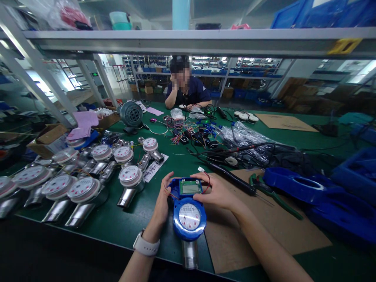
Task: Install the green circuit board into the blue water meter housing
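In front of me stands a water meter (189,216) in a blue casing, its metal pipe end (190,254) pointing toward me. A green circuit board with a small grey display (190,188) sits at the open upper box of the casing. My left hand (162,201) is closed around the left side of that box. With thumb and fingers, my right hand (216,192) grips the board at its right edge. A red and black wire with a white connector (201,169) loops out above the right fingers. The undersides of both grips are hidden.
Several uncased metal meters (84,190) crowd the left. Cardboard (264,219) lies at right under green-handled pliers (276,196) and a black tool (232,178). Blue casings (293,182), tangled wires (182,135) and plastic bags (246,141) lie beyond. A person (188,88) sits opposite.
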`<state>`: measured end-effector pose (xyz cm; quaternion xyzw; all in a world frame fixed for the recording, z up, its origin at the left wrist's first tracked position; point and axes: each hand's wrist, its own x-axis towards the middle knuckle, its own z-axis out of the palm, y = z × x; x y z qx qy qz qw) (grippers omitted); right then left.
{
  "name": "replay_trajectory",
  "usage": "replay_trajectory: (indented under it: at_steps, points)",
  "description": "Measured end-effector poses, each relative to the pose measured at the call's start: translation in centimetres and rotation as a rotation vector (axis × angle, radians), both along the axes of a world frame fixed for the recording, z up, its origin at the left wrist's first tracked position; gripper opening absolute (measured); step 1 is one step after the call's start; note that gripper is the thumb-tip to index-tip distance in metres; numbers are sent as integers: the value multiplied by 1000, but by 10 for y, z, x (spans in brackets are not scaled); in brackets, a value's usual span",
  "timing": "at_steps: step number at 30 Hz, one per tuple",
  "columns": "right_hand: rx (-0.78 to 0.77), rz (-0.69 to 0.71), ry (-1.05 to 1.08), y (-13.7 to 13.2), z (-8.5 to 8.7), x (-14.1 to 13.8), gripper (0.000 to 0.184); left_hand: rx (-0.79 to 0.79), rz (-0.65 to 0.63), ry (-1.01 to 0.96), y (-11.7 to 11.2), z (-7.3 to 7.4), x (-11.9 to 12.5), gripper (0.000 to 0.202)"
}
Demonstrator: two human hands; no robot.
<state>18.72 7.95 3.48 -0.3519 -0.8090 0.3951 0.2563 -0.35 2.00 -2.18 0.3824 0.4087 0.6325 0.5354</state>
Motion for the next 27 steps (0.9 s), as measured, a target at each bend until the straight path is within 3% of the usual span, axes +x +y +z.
replay_trajectory:
  at_steps: [7, 12, 15, 21, 27]
  points:
    - [-47, 10, 45, 0, -4, 1, 58, -55, 28, -88, -1, 5, 5, 72]
    - [-33, 1, 30, -1, -1, 0, 56, -30, 19, -55, -2, 4, 3, 66]
    - [-56, -7, 28, -1, 0, 0, 57, -52, -12, 75, 0, 14, -4, 51]
    - [-118, 6, 71, 0, -1, 0, 57, -49, -71, 568, 13, 51, -13, 36]
    - [-43, 21, 60, 1, -2, 1, 54, -15, 4, 704, 23, 45, -10, 26]
